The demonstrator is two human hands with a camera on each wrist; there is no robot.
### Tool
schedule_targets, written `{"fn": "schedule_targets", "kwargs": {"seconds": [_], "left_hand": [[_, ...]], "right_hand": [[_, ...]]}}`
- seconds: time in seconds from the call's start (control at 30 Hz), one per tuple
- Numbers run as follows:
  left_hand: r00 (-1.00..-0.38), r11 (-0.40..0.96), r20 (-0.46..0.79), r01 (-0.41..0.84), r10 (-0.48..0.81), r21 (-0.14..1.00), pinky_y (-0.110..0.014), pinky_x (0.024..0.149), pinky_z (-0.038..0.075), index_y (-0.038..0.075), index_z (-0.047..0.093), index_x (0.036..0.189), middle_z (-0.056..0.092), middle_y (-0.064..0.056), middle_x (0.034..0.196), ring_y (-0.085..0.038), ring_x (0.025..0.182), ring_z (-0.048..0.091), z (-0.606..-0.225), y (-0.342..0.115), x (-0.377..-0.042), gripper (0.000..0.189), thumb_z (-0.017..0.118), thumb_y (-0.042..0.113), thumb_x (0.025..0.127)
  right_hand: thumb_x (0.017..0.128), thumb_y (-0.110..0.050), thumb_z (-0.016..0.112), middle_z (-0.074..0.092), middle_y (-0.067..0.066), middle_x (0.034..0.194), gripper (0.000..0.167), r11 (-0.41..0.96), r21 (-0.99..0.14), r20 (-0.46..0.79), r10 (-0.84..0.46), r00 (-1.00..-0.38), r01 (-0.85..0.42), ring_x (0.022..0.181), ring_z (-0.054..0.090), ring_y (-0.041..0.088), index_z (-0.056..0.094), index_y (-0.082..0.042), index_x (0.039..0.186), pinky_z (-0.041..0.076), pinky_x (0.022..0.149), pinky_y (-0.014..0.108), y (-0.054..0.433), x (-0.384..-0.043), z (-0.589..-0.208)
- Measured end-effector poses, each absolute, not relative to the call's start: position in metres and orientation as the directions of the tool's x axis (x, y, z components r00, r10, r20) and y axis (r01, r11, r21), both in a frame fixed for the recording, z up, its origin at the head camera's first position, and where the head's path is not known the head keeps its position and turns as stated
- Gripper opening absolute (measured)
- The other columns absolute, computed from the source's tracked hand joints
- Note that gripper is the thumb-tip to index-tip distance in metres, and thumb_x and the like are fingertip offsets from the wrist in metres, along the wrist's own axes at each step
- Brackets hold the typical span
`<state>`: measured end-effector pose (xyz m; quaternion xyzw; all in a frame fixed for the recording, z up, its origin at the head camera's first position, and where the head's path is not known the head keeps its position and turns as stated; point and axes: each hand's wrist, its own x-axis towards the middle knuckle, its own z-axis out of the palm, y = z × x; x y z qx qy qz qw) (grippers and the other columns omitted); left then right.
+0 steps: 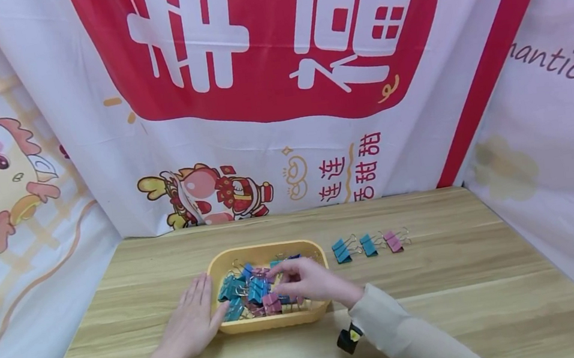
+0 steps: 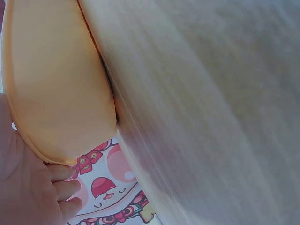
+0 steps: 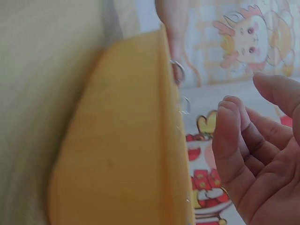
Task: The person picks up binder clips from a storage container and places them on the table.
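A yellow plastic basket [image 1: 273, 322] full of binder clips [image 1: 258, 290] in teal, blue, pink and yellow stands on the wooden table. My left hand [image 1: 190, 320] lies along its left side, fingers straight and touching the rim; the left wrist view has these fingers [image 2: 63, 190] by the basket's outer wall [image 2: 61, 84]. Over the right part of the basket hovers my right hand [image 1: 307, 280], fingers loosely bent. In the right wrist view the thumb is apart from the fingers [image 3: 228, 126], with nothing between them.
To the right of the basket, a row on the table holds a teal clip [image 1: 341, 251], another teal clip [image 1: 368, 245] and a pink clip [image 1: 393, 242]. A printed cloth [image 1: 239, 149] hangs along the table's back edge, with more cloth at both sides.
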<state>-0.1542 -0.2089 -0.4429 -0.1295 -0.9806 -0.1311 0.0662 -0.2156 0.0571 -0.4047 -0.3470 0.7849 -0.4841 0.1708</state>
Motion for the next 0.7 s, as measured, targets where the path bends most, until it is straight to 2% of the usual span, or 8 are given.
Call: {"fn": "schedule_targets", "kwargs": {"seconds": [0.1,0.23,0.33,0.53,0.7], "left_hand": [[-0.958,0.933,0.161,0.271,0.237,0.238,-0.052,0.107,0.017,-0.014,0.022,0.138,0.017,-0.029,0.145,-0.043,0.132,0.017,-0.443,-0.209,-0.155,0.07,0.039,0.039,0.097],[-0.958,0.934,0.162,0.27,0.236,0.235,-0.052,0.107,0.017,-0.014,0.022,0.138,0.017,-0.029,0.145,-0.042,0.132,0.017,-0.445,-0.21,-0.155,0.07,0.039,0.04,0.097],[-0.958,0.934,0.164,0.269,0.235,0.236,-0.052,0.107,0.016,-0.014,0.022,0.138,0.018,-0.029,0.145,-0.042,0.133,0.017,-0.445,-0.21,-0.156,0.07,0.039,0.04,0.097],[-0.958,0.931,0.162,0.272,0.237,0.243,-0.052,0.107,0.016,-0.014,0.022,0.138,0.018,-0.029,0.145,-0.042,0.132,0.017,-0.445,-0.21,-0.155,0.07,0.04,0.04,0.097],[-0.959,0.931,0.157,0.268,0.234,0.246,-0.052,0.107,0.016,-0.014,0.022,0.138,0.018,-0.028,0.145,-0.042,0.133,0.017,-0.445,-0.209,-0.155,0.07,0.039,0.04,0.097]], "right_hand": [[0.087,-0.017,0.065,0.062,0.012,0.075,0.031,0.284,-0.884,0.057,-0.722,-0.69,-0.37,0.056,0.058,0.031,0.061,-0.001,0.113,0.053,0.049,0.04,0.05,-0.211,-0.411],[0.087,-0.021,0.065,0.063,0.005,0.072,0.031,0.311,-0.877,0.034,-0.721,-0.692,-0.367,0.053,0.057,0.019,0.063,-0.003,0.112,0.05,0.046,0.027,0.043,-0.208,-0.419],[0.086,-0.023,0.066,0.062,-0.003,0.071,0.03,0.335,-0.86,0.035,-0.712,-0.701,-0.384,0.053,0.052,0.008,0.065,-0.006,0.11,0.045,0.045,0.021,0.04,-0.207,-0.423],[0.085,-0.025,0.067,0.062,-0.009,0.082,0.028,0.35,-0.836,0.036,-0.734,-0.678,-0.423,0.067,0.056,0.004,0.066,-0.007,0.105,0.05,0.059,0.02,0.037,-0.207,-0.432],[0.084,-0.025,0.068,0.06,-0.011,0.077,0.02,0.364,-0.812,0.036,-0.75,-0.66,-0.457,0.067,0.054,0.003,0.069,-0.01,0.096,0.049,0.061,0.02,0.035,-0.207,-0.435]]}}
